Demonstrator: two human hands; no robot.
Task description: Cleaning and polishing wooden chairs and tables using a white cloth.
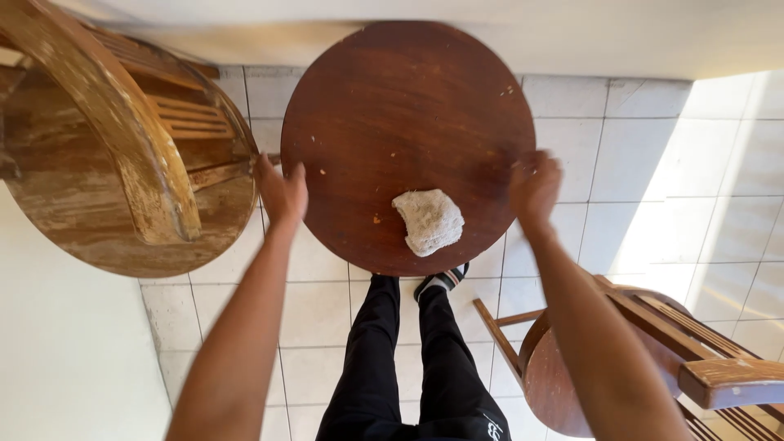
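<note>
Round dark wooden table (392, 122), gripped at opposite rim edges by left hand (282, 192) and right hand (535, 186), apparently for steadying; grey cloth (429, 220) laid on its near part; worn wooden chairs (122, 155) beside it.

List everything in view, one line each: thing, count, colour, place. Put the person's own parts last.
round table: one, dark reddish-brown wood, centre, on the tiled floor
cloth: one, pale grey, crumpled, on the table top near its close edge
left chair: one, worn light-brown wood, left of the table
right chair: one, brown wood, lower right
floor: pale tiles, sunlit patch at the right
wall: pale, along the top
legs: two, black trousers, below the table edge, one dark shoe showing
left hand: one, gripping the table's left rim
right hand: one, at the table's right rim, a little blurred
</note>
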